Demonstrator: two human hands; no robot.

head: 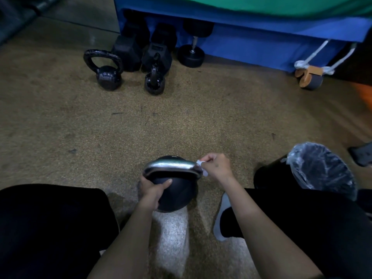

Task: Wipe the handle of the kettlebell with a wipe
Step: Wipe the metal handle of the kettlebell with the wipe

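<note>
**Dim gym corner with a speckled floor**

A tan, speckled floor (181,121) is seen under low light, and a paler patch is lit near the bottom edge. Along the far side a blue frame (251,43) is set, topped by a green covering (261,5). Black hex dumbbells (128,51) and a round-ended dumbbell (191,55) are tucked against its base. A wide-handled black kettlebell (108,77) and a narrower kettlebell (154,85) are placed just in front. A wooden-sided roller (309,76), tied with white rope, is found at the frame's right corner. A black bin (267,178) lined with clear plastic is stood at the right.

Glossy metal handle (171,165); speckled floor (181,121).
</note>
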